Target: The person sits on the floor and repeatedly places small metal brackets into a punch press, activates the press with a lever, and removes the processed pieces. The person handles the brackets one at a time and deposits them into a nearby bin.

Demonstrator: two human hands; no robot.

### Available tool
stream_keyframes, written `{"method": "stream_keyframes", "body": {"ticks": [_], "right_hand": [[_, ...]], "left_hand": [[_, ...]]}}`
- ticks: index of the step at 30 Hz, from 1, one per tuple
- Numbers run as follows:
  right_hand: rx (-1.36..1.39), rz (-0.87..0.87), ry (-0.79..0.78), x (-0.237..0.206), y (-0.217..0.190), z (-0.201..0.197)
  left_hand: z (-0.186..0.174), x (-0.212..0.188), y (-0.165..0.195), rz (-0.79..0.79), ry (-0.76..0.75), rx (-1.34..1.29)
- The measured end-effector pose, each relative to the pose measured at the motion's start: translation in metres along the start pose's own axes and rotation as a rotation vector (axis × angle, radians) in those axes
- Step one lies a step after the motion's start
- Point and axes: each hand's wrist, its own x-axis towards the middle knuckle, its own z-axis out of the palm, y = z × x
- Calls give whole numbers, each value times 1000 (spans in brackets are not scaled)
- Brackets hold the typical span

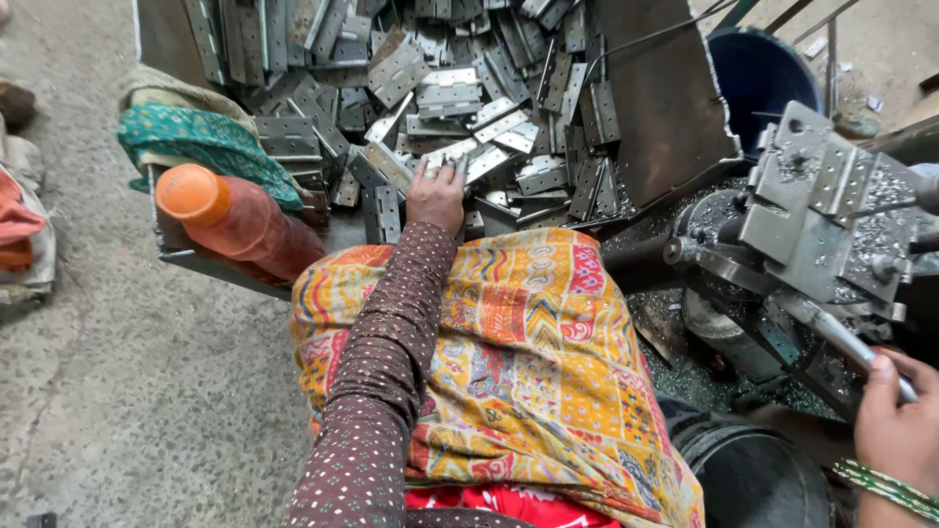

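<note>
Grey concrete floor [147, 391], speckled and worn, fills the left side of the view. Patterned cloth [528, 362] in orange, yellow and red, draped over the person's lap at centre. Rusted metal tray [665, 108] at the top, holding a heap of steel hinges [450, 88], most lying flat and overlapping, some tilted on edge. Machine [822, 215] of bare grey steel at the right, its block dusted with metal filings; a bright lever handle [831, 332] slants down from it toward the lower right. Dark blue bucket [763, 68] behind the machine, near the tray's right edge. Black round container [753, 469] at bottom right, beside the lap cloth. Teal patterned cloth [205, 142] bunched at the tray's left edge. Orange plastic bottle [240, 220] lying tilted just below that cloth, cap toward the upper left. Left hand [435, 196], on a dotted brown sleeve, reaching into the near edge of the heap, its fingers [445, 168] curled down onto one hinge. Right hand [895, 430], with green bangles [885, 486] at the wrist, fingers wrapped around the lower end of the lever handle.
</note>
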Motion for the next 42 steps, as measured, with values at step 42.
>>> {"method": "stream_keyframes", "body": {"ticks": [42], "right_hand": [[-682,105,-630,66,-87,-2]], "left_hand": [[-25,104,246,-655,-322,-2162]]}}
